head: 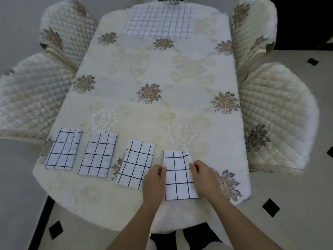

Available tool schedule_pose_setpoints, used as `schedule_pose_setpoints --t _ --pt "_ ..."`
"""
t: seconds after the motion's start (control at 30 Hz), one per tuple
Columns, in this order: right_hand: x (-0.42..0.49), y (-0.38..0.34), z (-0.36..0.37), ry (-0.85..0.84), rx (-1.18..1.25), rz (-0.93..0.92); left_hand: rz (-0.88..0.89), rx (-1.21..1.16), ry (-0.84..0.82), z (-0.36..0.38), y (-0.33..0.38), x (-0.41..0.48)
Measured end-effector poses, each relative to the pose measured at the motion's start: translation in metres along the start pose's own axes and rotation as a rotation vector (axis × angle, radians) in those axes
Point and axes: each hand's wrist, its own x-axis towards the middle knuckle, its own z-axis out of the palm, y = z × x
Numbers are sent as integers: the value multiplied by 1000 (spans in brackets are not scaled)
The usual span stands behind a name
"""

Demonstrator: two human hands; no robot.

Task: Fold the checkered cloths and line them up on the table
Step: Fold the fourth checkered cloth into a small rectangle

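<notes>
Checkered cloths: first cloth, second cloth and third cloth lay folded in a row near the bench's front-left edge, with gaps between them. The fourth cloth lay just right of them. My left hand pinched its left edge and my right hand its right edge. I noted open floral cover beyond, unfolded cloths at the far end, quilted chairs on both sides and tiled floor.

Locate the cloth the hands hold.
Head view: the cloth lies at the table's near edge, rightmost in the folded row, left hand and right hand pinching its sides.
</notes>
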Motion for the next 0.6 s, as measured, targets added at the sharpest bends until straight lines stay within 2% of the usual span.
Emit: schedule_pose_setpoints --t 0.1,0.37,0.6 --pt "0 -2 11 -45 -99 45 12 37 -26 -2 -11 10" --pt "-2 -6 24 31 -193 116 130 74 -57 -4 -19 21" --pt "-7 -3 26 68 -162 148 130 97 -44 -9 -18 16"
